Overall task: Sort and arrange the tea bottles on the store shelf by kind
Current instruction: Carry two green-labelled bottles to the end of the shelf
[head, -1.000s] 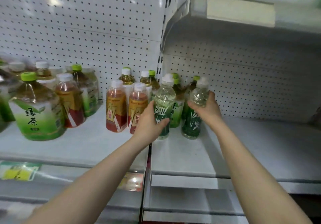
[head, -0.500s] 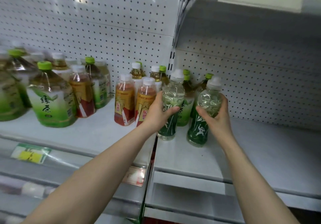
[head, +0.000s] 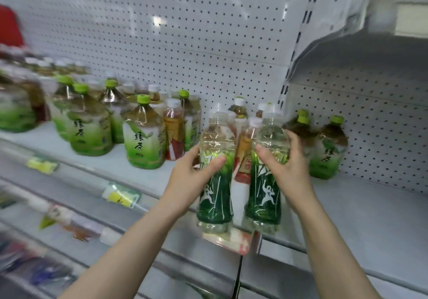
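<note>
My left hand (head: 192, 178) grips a pale tea bottle with a dark green bamboo label (head: 215, 196), held off the shelf near its front edge. My right hand (head: 284, 171) grips a second bottle of the same kind (head: 264, 196) right beside it. Both are upright with white caps. Behind them stand red-and-orange labelled tea bottles (head: 243, 159), partly hidden. To the left are several squat green tea bottles with green caps (head: 143, 141) and another red-labelled bottle (head: 173, 134). Two squat green tea bottles (head: 326, 150) stand at the right.
The white shelf (head: 370, 206) has bare surface to the right of the bottles. A pegboard back wall (head: 185, 32) rises behind. An upper shelf (head: 370, 50) overhangs the right bay. Price tags (head: 120, 196) line the front rail. Lower shelves are blurred.
Both hands have lifted their bamboo-label bottles off the shelf and drawn them toward me and leftward. The view has swung left, showing more large green tea bottles.
</note>
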Available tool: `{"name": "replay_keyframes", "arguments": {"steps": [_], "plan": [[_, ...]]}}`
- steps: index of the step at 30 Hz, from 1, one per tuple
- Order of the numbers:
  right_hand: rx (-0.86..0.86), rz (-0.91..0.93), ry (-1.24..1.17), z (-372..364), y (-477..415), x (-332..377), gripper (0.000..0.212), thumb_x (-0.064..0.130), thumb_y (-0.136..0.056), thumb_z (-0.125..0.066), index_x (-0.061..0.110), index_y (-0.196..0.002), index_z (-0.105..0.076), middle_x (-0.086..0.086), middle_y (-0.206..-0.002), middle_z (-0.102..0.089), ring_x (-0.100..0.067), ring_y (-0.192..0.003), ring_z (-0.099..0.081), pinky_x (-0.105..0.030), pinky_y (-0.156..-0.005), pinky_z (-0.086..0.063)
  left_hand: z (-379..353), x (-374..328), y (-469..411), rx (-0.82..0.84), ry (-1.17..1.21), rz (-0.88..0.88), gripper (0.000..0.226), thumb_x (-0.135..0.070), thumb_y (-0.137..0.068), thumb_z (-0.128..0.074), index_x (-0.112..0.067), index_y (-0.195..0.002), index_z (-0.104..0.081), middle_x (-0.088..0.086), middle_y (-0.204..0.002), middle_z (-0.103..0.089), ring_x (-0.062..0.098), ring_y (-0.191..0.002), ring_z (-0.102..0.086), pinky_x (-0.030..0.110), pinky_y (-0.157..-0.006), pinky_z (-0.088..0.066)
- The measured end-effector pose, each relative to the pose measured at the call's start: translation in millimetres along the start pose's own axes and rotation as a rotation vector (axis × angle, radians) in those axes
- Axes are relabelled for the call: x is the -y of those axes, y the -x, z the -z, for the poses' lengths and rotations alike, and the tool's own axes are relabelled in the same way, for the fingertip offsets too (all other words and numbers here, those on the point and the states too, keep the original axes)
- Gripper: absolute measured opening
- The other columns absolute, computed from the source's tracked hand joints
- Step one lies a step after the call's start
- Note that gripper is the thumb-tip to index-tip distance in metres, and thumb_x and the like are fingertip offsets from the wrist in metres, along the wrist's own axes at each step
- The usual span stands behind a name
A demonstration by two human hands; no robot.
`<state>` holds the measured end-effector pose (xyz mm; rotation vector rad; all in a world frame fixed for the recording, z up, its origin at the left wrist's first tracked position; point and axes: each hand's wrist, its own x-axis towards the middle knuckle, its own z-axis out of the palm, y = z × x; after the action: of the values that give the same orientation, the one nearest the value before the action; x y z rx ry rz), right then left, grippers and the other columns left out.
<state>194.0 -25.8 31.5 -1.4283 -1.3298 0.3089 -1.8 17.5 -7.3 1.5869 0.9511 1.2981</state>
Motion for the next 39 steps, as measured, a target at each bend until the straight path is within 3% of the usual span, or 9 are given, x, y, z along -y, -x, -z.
{"name": "replay_keyframes", "arguments": {"steps": [3, 6, 9, 13, 23, 29, 35, 37, 39], "plan": [[0.053, 0.000, -0.027, -46, 12, 18, 0.082, 0.054, -0.081, -0.070, 0.034, -0.148, -0.028, 0.004, -0.154, -0.038, -0.006, -0.126, -0.035, -0.035, -0.106, -0.032, 53, 9, 14, -0.063, -0.021, 0.025, 0.100, -0.083, -0.060, -0.066, -0.027, -0.141, -0.048, -0.007, -0.140, -0.055, 0.014, -0.128, -0.052, 0.045, -0.107, -0.043], [0.101, 0.009, -0.055, -95, 28, 44, 0.082, 0.055, -0.080, -0.070, 0.033, -0.148, -0.029, 0.006, -0.153, -0.037, -0.006, -0.128, -0.035, -0.035, -0.107, -0.033, 109, 12, 29, -0.120, -0.028, 0.042, 0.091, -0.079, -0.063, -0.068, -0.025, -0.135, -0.054, -0.005, -0.131, -0.063, 0.015, -0.120, -0.059, 0.045, -0.102, -0.047], [0.136, 0.029, -0.057, -147, 41, 69, 0.083, 0.056, -0.081, -0.069, 0.032, -0.149, -0.028, 0.006, -0.156, -0.033, -0.004, -0.127, -0.031, -0.031, -0.103, -0.029, 167, 13, 45, -0.146, -0.039, 0.037, 0.060, -0.064, -0.073, -0.068, -0.031, -0.122, -0.063, -0.012, -0.116, -0.070, 0.009, -0.110, -0.064, 0.041, -0.097, -0.051], [0.213, 0.035, -0.109, -222, 62, 100, 0.079, 0.057, -0.082, -0.070, 0.035, -0.146, -0.030, 0.016, -0.147, -0.037, -0.003, -0.129, -0.035, -0.031, -0.103, -0.033, 249, 24, 65, -0.229, -0.071, 0.068, 0.068, -0.069, -0.072, -0.069, -0.029, -0.127, -0.060, -0.008, -0.123, -0.068, 0.016, -0.115, -0.062, 0.048, -0.101, -0.048], [0.392, 0.069, -0.136, -380, 91, 165, 0.083, 0.054, -0.082, -0.070, 0.029, -0.149, -0.027, 0.004, -0.157, -0.034, -0.011, -0.135, -0.034, -0.029, -0.104, -0.029, 405, 49, 93, -0.402, -0.071, 0.085, 0.045, -0.053, -0.077, -0.072, -0.029, -0.115, -0.067, -0.007, -0.112, -0.073, 0.017, -0.108, -0.067, 0.050, -0.098, -0.049], [0.447, 0.099, -0.165, -456, 76, 192, 0.088, 0.067, -0.074, -0.070, 0.031, -0.146, -0.033, 0.003, -0.149, -0.045, -0.021, -0.133, -0.047, -0.050, -0.110, -0.041, 471, 66, 70, -0.481, -0.077, 0.074, 0.049, -0.053, -0.075, -0.072, -0.025, -0.115, -0.066, -0.005, -0.110, -0.073, 0.017, -0.106, -0.068, 0.049, -0.096, -0.051], [0.498, 0.162, -0.235, -537, 41, 210, 0.082, 0.054, -0.082, -0.071, 0.030, -0.149, -0.030, 0.009, -0.155, -0.036, -0.003, -0.132, -0.035, -0.026, -0.105, -0.030, 541, 79, 28, -0.541, -0.118, 0.057, 0.046, -0.054, -0.077, -0.071, -0.031, -0.117, -0.065, -0.007, -0.114, -0.072, 0.016, -0.108, -0.067, 0.050, -0.097, -0.050], [0.516, 0.164, -0.275, -563, 29, 216, 0.080, 0.051, -0.083, -0.072, 0.029, -0.148, -0.031, 0.025, -0.142, -0.044, 0.018, -0.119, -0.040, -0.009, -0.098, -0.031, 563, 83, 15, -0.551, -0.108, 0.064, 0.043, -0.051, -0.079, -0.073, -0.032, -0.117, -0.065, -0.006, -0.114, -0.072, 0.018, -0.106, -0.068, 0.050, -0.095, -0.051], [0.528, 0.160, -0.305, -587, 17, 223, 0.076, 0.045, -0.084, -0.073, 0.025, -0.146, -0.034, 0.042, -0.116, -0.042, 0.038, -0.096, -0.041, 0.009, -0.078, -0.030, 583, 86, 2, -0.561, -0.091, 0.053, 0.039, -0.041, -0.084, -0.073, -0.028, -0.119, -0.064, -0.006, -0.113, -0.072, 0.017, -0.102, -0.070, 0.046, -0.092, -0.054]]}}
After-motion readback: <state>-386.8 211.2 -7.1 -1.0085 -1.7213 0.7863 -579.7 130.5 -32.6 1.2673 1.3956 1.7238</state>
